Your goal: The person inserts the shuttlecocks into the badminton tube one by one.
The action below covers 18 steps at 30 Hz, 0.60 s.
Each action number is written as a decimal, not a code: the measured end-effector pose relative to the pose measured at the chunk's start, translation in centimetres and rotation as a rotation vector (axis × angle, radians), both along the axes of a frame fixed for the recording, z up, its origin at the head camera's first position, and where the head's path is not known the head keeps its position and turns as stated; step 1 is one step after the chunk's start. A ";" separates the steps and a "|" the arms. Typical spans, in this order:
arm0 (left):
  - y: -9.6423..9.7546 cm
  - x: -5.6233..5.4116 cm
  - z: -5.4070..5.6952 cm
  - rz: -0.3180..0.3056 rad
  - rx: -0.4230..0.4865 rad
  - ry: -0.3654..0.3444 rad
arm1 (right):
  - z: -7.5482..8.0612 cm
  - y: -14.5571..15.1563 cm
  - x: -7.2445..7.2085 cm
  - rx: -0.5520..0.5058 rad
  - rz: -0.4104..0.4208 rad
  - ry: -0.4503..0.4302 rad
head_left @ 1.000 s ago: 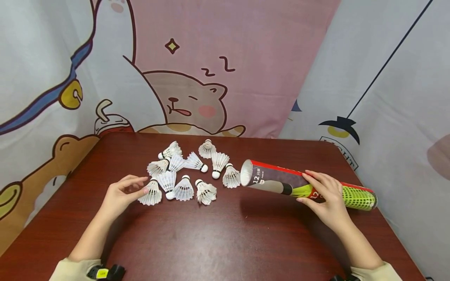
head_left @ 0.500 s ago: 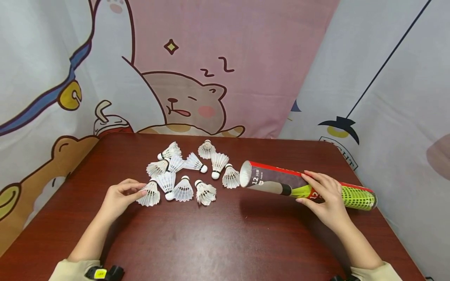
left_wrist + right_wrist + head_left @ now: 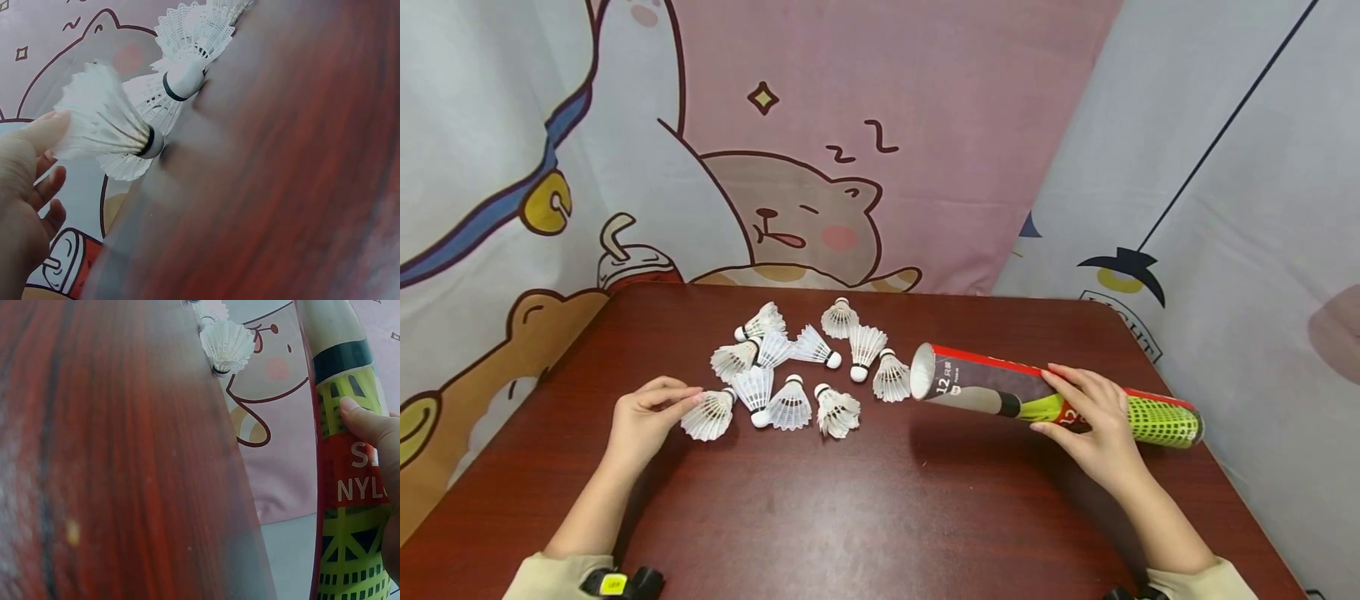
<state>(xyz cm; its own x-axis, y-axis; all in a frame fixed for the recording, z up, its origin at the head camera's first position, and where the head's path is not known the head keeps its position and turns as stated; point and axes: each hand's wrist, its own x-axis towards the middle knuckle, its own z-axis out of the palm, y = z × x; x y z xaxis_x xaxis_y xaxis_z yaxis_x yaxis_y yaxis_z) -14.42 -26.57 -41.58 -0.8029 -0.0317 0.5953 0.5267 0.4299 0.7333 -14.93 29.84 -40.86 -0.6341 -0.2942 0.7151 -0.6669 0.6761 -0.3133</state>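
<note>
My left hand (image 3: 647, 417) pinches the feather skirt of a white shuttlecock (image 3: 710, 415) between thumb and fingers, at the left end of a group of shuttlecocks. In the left wrist view, the thumb lies on the skirt of that shuttlecock (image 3: 103, 119), and its cork points away from the hand. On the right, my right hand (image 3: 1093, 425) grips a shuttlecock tube (image 3: 985, 383) around its middle. The tube lies nearly level with its uncapped end facing left; how deep it is inside cannot be seen. The right wrist view shows the thumb on the printed tube (image 3: 350, 531).
Several white shuttlecocks, among them one with ragged feathers (image 3: 837, 412), lie loosely grouped left of the tube. One shuttlecock (image 3: 892, 377) lies just beside the tube's mouth. The brown table (image 3: 865, 517) ends at a patterned curtain (image 3: 925, 167) behind.
My left fingers have closed on the leftmost shuttlecock, which has shifted slightly left and turned so that its cork points more to the right. The right hand and tube stay nearly still.
</note>
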 end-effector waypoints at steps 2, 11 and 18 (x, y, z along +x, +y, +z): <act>0.0 -0.1 0.2 0.003 0.017 0.038 | 0.0 0.0 0.0 0.001 -0.001 -0.002; 1.5 -0.5 2.2 -0.021 0.134 0.068 | 0.2 0.0 0.1 0.000 0.001 -0.013; 4.0 -0.9 3.9 -0.010 0.176 0.083 | 0.2 -0.1 0.2 -0.004 0.003 -0.013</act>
